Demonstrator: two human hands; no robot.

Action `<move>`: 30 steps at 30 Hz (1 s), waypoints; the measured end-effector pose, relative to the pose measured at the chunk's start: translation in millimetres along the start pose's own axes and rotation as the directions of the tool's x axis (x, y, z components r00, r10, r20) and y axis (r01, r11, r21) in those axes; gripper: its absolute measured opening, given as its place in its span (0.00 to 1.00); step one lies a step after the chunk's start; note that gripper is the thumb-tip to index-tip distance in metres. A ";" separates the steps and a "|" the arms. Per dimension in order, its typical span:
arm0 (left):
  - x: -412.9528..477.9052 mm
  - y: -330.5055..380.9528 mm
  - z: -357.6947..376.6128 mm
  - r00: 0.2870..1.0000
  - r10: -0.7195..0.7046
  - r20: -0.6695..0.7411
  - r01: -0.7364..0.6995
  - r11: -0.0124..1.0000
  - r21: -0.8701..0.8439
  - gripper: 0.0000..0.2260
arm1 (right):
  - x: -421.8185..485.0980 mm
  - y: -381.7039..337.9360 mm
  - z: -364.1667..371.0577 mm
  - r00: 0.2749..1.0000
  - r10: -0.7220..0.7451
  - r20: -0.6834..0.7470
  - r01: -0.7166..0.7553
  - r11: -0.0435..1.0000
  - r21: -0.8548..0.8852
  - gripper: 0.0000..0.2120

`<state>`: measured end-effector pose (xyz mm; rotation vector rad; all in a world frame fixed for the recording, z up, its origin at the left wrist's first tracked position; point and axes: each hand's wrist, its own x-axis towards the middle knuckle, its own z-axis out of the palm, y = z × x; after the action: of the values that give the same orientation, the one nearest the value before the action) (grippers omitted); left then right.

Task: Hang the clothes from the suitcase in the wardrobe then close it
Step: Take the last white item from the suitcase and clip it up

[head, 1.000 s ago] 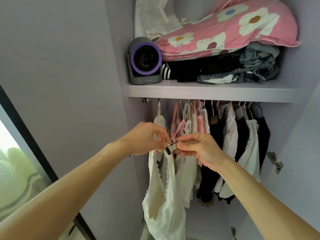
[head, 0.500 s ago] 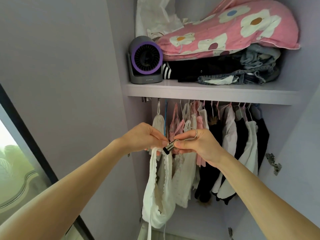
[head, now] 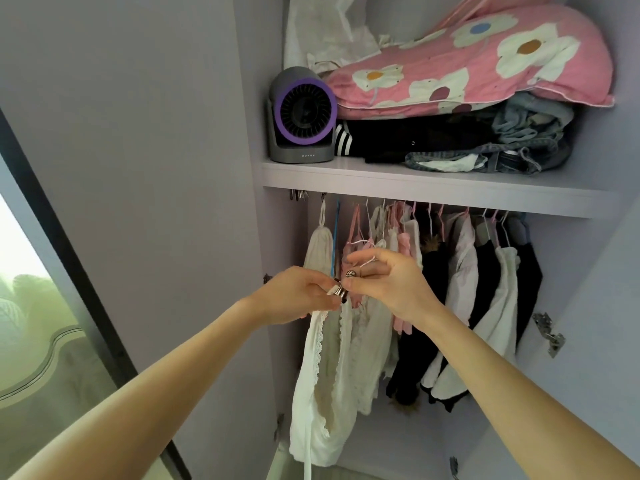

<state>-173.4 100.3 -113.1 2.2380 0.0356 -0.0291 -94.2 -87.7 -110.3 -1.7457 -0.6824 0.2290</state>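
The wardrobe stands open, with a shelf across its upper part. A pink flowered pillow lies on a pile of folded clothes that fills the middle and right of the shelf. A row of hung clothes, white, pink and black, runs below the shelf from its left end to its right. In front of the row's left end hangs a white lace-edged top, held up by both hands. A grey fan with a purple ring sits at the shelf's left end, touching the pillow. The left hand has its fingers curled, pinching the top's upper edge. The right hand pinches a metal clip between thumb and fingers; the clip sits right on that edge, between the two hands.
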 end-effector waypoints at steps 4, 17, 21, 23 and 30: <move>3.4 -8.2 9.3 0.995 0.050 -0.086 -0.056 0.996 -0.073 0.07 | 5.6 -2.3 0.3 0.999 -0.047 0.014 0.047 0.999 -0.018 0.15; 8.5 -6.7 28.3 0.930 0.033 -0.366 0.002 0.995 0.096 0.21 | 27.6 -3.8 4.4 0.990 -0.133 -0.045 0.116 0.954 -0.276 0.12; 11.7 -17.3 24.3 0.891 0.169 -0.421 -0.059 0.963 0.263 0.11 | 35.1 -4.4 7.2 0.989 -0.107 -0.101 0.070 0.945 -0.320 0.20; 12.9 -22.1 20.9 0.894 0.187 -0.408 -0.056 0.949 0.311 0.10 | 39.6 -2.7 8.0 0.994 -0.066 -0.084 0.040 0.960 -0.279 0.17; 30.2 -40.2 2.3 0.884 0.132 -0.448 0.104 0.879 0.465 0.16 | 59.6 -4.5 10.2 0.997 -0.029 -0.066 0.010 0.962 -0.274 0.15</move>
<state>-144.7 123.9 -147.1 2.6903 0.3067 0.5786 -52.4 -45.7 -97.4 -2.0000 -0.7055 0.0607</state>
